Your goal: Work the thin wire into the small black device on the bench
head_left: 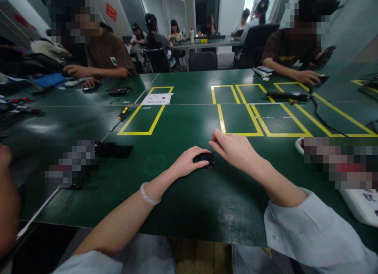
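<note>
A small black box-shaped part (207, 160) rests on the green table in front of me. My left hand (190, 160) grips it from the left, thumb on the near side and fingers over the far side. Just beyond its right edge is my right hand (232, 147), with thumb and forefinger pinched together. A thin dark sliver shows under those fingertips by the part's far right corner; its kind is too small to make out. A pale bangle (149, 195) circles my left wrist.
On the green table (183, 203), yellow tape outlines (150, 133) lie ahead, with a paper sheet (157, 99) on one. A yellow-black screwdriver (122, 113) and black parts (113, 149) are to the left. At right sits a white-edged object (358, 207), partly blurred. Two co-workers sit across.
</note>
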